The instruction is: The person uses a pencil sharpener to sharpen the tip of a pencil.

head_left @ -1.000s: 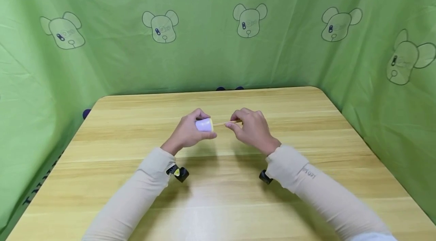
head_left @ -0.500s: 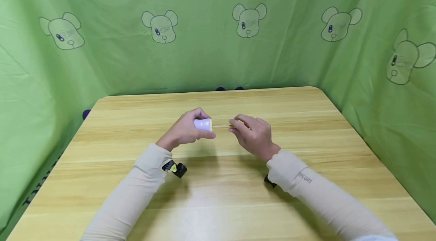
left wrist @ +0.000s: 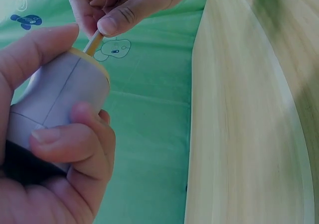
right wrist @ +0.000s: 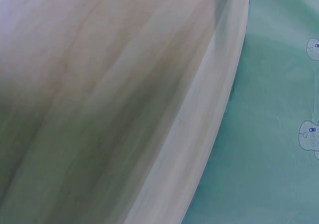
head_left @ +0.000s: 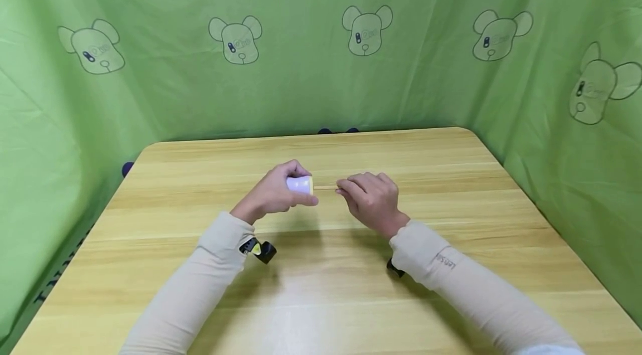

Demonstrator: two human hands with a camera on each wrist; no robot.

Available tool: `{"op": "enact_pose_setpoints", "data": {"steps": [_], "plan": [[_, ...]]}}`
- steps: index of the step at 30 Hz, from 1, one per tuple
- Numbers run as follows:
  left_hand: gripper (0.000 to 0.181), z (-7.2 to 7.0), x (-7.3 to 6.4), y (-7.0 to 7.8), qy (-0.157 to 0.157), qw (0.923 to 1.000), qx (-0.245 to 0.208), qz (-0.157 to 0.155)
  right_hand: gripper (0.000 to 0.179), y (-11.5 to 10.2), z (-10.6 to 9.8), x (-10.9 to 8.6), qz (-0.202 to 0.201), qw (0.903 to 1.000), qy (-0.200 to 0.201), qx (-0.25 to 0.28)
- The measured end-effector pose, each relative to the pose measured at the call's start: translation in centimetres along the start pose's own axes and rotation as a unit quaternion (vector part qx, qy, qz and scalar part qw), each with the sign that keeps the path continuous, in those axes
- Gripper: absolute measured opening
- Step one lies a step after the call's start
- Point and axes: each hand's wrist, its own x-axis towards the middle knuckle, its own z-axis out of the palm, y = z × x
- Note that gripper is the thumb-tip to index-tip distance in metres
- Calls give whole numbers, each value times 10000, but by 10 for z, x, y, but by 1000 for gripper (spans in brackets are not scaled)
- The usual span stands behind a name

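Observation:
My left hand [head_left: 278, 190] grips a small lavender-white cylinder with a yellow rim [head_left: 300, 184], held on its side above the table. In the left wrist view this cylinder [left wrist: 65, 92] has a waisted body with thin seam lines, and a dark part shows at its lower end near the palm. My right hand [head_left: 372, 199] pinches a thin yellowish wooden stick [head_left: 326, 187] between thumb and fingers. The stick's other end meets the yellow-rimmed face of the cylinder; its tip is hidden there. The right wrist view shows neither hand.
A wood-grain table [head_left: 321, 288] lies under both forearms. Green curtains [head_left: 301, 87] with printed bear heads stand behind it and along both sides. A black wrist camera [head_left: 264, 252] hangs below the left cuff.
My right hand has turned at the wrist and shifted slightly down, and the slanted stick now lies nearly level. The left hand with the cylinder has barely moved.

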Motion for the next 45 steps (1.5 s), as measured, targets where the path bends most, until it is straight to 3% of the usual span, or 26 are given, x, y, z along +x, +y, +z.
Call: {"op": "enact_pose_setpoints", "data": {"steps": [6, 14, 25, 30, 35, 38, 45], "plan": [[43, 3, 1, 0, -75, 9999, -130, -70, 31, -3, 1, 1, 78, 9994, 192, -265], [43, 3, 2, -3, -113, 9999, -5, -89, 38, -6, 0, 6, 309, 9994, 3, -178], [42, 2, 1, -1, -24, 9995, 295, 86, 43, -10, -5, 10, 738, 9952, -617, 189], [42, 2, 1, -2, 36, 9991, 404, 153, 47, -10, -7, 13, 1014, 9880, -1100, 382], [41, 3, 1, -3, 76, 9984, 504, 226, 32, -10, -13, 16, 1545, 9658, -1961, 695], [42, 4, 1, -5, 135, 9979, 583, 258, 24, -10, -17, 21, 1974, 9426, -2522, 950], [43, 6, 2, -8, 228, 9968, 661, 386, 27, -6, -23, 36, 2723, 8836, -3561, 1350]]}}
